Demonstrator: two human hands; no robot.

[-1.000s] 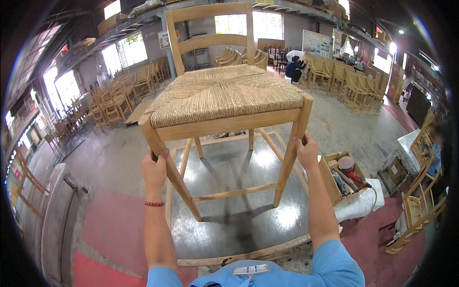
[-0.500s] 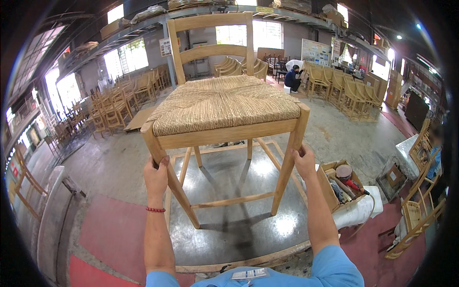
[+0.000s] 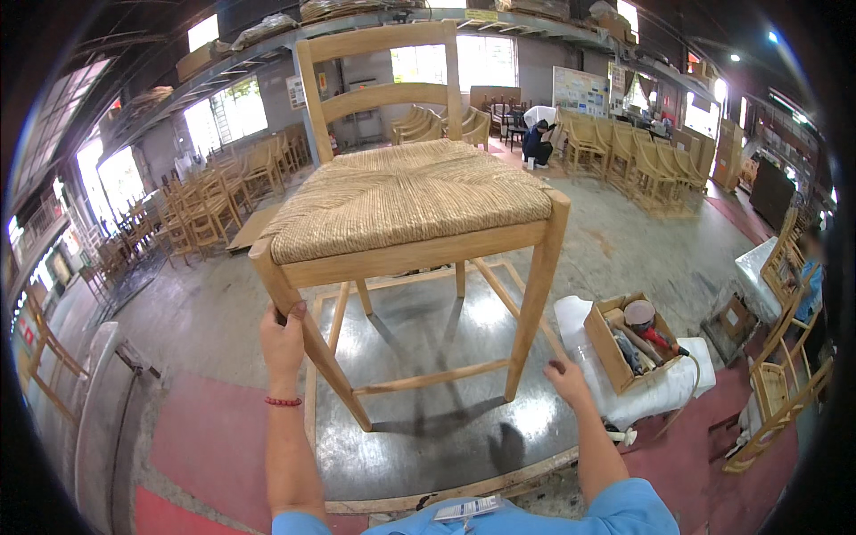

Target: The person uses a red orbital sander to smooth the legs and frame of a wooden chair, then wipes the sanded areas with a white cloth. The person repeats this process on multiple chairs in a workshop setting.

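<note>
One hand on the chair (image 3: pixel 406 201): twist and skid risk

Clock read from my view's centre, 12 straight ahead. Left hand (image 3: pixel 284 337), 8 o'clock: wrapped round the left front leg (image 3: pixel 328 364), below the seat. Right hand (image 3: pixel 569 383), 4 o'clock: fingers half curled, nothing in it that I can see; near the right front leg (image 3: pixel 532 308) but apart.

Chair's mid-view, back toward 12, over the shiny tabletop (image 3: pixel 392 464). Feet look planted; can't tell whether all four bear weight. Main worry: a left-hand pull alone could swing the chair round, nothing steadying the other side. Smooth top, so I'd expect feet to skid if pushed; rear ones might slip over the far rim.

Toolbox (image 3: pixel 609 359), also 4, on white wrap (image 3: pixel 644 407): a wide right-arm move could knock it, or snag the hose (image 3: pixel 698 373).

Farther, chair rows at 10 (image 3: pixel 214 192) and crouching co-worker (image 3: pixel 538 144) at 1: well apart, low risk.
</note>
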